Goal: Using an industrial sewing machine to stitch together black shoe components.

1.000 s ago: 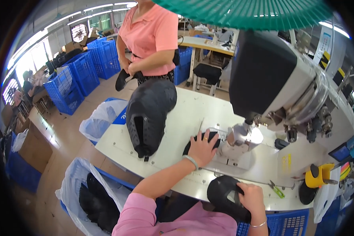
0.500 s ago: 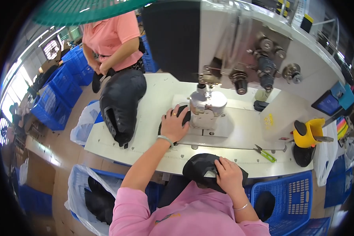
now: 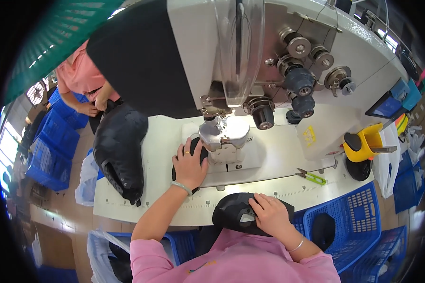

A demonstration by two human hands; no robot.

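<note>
My left hand (image 3: 190, 165) lies with fingers spread over a curved black piece (image 3: 202, 152), just left of the sewing machine's needle area (image 3: 224, 137). The palm hides much of that piece. At the table's front edge, my right hand (image 3: 272, 214) grips a black cap (image 3: 231, 212) by its right part, fingers on top and thumb not visible. A pale patch shows through an opening in the cap next to my fingertips. On the left of the table lies a long stack of nested black caps (image 3: 120, 146).
Green-handled thread snips (image 3: 310, 176) and a yellow holder (image 3: 366, 145) on a black base are at the right. Blue baskets (image 3: 347, 226) stand below the table edge. A co-worker (image 3: 82, 78) in a salmon shirt stands far left. The machine head (image 3: 293, 61) overhangs the table.
The view has shifted closer to the machine, so it looks larger and further left. Both hands keep their places on the black piece and the cap.
</note>
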